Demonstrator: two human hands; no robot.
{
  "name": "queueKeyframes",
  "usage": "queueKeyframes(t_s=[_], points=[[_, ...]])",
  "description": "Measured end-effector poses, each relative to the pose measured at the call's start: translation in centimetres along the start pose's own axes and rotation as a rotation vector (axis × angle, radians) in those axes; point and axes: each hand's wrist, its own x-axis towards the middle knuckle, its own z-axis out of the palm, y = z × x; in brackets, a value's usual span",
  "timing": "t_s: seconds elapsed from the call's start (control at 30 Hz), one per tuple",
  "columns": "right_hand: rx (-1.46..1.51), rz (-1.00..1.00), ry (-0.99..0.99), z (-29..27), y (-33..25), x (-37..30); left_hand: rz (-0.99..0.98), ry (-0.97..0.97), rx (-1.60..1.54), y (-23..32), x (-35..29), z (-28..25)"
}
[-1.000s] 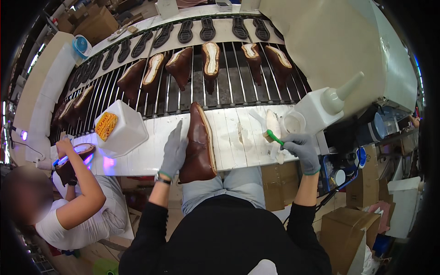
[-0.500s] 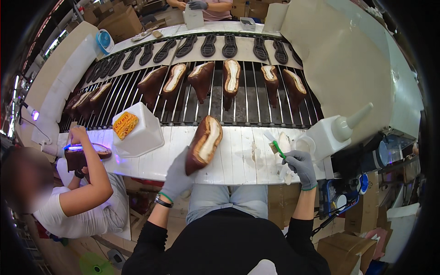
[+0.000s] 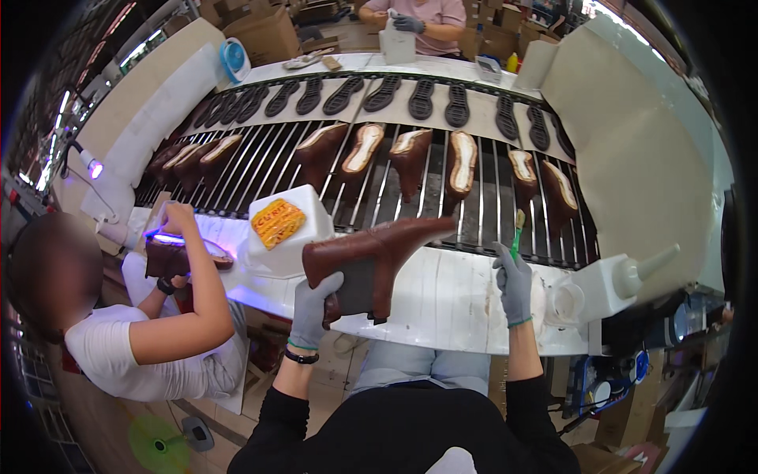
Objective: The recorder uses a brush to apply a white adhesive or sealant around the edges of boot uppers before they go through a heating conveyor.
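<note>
My left hand [image 3: 317, 306], in a grey glove, grips a brown ankle boot [image 3: 392, 261] with a dark side panel, above the white worktop [image 3: 442, 316]. The boot is held upside down, toe pointing right, its side toward me. Also gloved, my right hand [image 3: 515, 288] holds a brush [image 3: 518, 235] by its green handle, bristles up, to the right of the boot and apart from it. Beside that hand stand a small white cup [image 3: 565, 303] and a white bottle [image 3: 604, 288] with a long spout.
Ahead, a roller conveyor [image 3: 272, 178] carries several upturned brown boots [image 3: 462, 166] and a row of black soles [image 3: 421, 99]. A white container [image 3: 316, 217] bears a yellow packet [image 3: 278, 223]. At left, a person [image 3: 170, 324] handles another boot; across the conveyor stands another person [image 3: 438, 24].
My left hand has turned the boot from showing its pale underside to showing its side. My right hand has raised the brush off the worktop area, bristles now upward. The view has shifted.
</note>
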Motion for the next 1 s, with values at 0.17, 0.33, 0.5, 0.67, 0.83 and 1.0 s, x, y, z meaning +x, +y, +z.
queueKeyframes(t_s=[0.17,0.33,0.5,0.67,0.83,1.0], points=[[-0.031,0.034,-0.165,10.3,6.2,2.2,0.350,-0.046,-0.188,7.6,3.8,-1.9],[-0.341,-0.197,-0.199,14.4,11.3,2.5,0.617,0.146,-0.025,16.8,14.7,-5.4],[-0.322,-0.245,-0.157,14.2,12.0,2.6,0.576,0.410,0.323,21.2,26.7,-8.8],[-0.412,-0.257,-0.127,14.5,11.5,2.7,0.631,0.549,0.819,20.0,37.9,-12.3],[-0.367,-0.224,-0.117,14.4,11.5,2.7,0.546,0.472,1.308,11.4,44.2,-17.3],[-0.373,-0.226,-0.096,14.5,11.4,3.0,-0.060,0.226,1.397,5.5,44.3,-22.5]])
